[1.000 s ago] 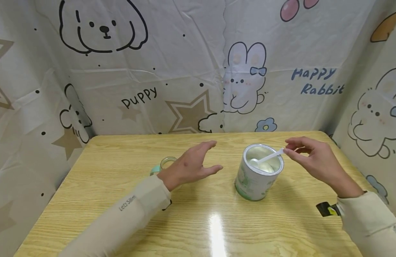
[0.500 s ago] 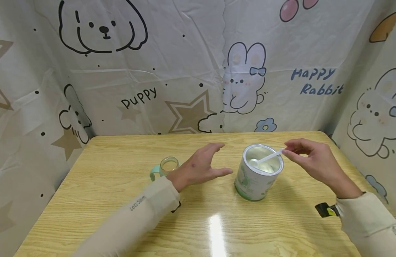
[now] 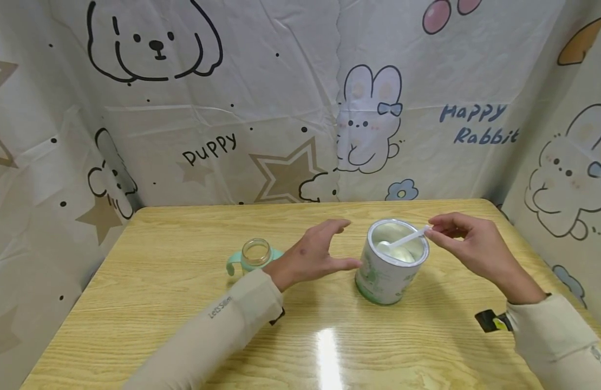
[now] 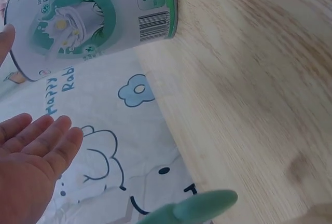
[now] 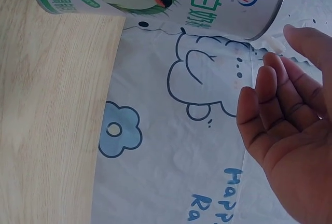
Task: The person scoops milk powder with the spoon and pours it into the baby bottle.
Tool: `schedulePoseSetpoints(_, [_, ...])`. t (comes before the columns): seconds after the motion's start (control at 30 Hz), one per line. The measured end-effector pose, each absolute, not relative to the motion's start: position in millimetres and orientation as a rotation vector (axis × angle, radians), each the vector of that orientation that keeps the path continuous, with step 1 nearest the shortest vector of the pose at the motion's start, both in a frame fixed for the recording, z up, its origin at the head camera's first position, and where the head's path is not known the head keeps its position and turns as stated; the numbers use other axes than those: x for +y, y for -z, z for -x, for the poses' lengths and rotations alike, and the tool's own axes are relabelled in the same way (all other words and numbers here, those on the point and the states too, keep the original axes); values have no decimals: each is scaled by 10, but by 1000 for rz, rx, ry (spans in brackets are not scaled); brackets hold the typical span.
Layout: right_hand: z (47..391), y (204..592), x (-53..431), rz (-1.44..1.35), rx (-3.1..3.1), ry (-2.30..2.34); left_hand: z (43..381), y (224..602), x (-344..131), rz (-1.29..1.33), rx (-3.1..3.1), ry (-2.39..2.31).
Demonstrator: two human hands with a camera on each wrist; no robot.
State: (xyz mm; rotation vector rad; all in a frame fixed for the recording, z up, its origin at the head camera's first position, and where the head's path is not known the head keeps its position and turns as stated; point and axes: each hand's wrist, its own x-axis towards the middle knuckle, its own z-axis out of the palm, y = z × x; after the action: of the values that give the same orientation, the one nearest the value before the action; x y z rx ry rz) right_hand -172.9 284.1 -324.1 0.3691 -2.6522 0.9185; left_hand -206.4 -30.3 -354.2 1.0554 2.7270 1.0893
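A milk powder tin (image 3: 387,281), lidless and white with green print, stands upright on the table. Inside it, near the powder, lies the bowl of a white scoop (image 3: 406,238), its handle slanting up over the rim. My right hand (image 3: 481,249) pinches the end of that handle between thumb and fingertips. Left of the tin, my left hand (image 3: 312,253) is spread wide, thumb tip right at the tin's side and fingers apart from it. Behind my left wrist a bottle (image 3: 256,252) with mint-green handles and an uncapped round mouth is partly hidden.
The wooden table (image 3: 149,292) ends at the back against a printed cloth (image 3: 281,135) that also hangs at both sides. In the left wrist view a rounded green handle (image 4: 207,206) shows close under the hand.
My left hand has moved right, from beside the bottle to the tin, uncovering more of the bottle. My right hand still pinches the scoop handle and has hardly moved.
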Motion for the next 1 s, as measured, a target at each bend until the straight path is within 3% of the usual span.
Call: schedulePoseSetpoints(1.0, [1718,3254,2812,-336,-2734,-995,2085,3654,86,-1111,2479,-1529])
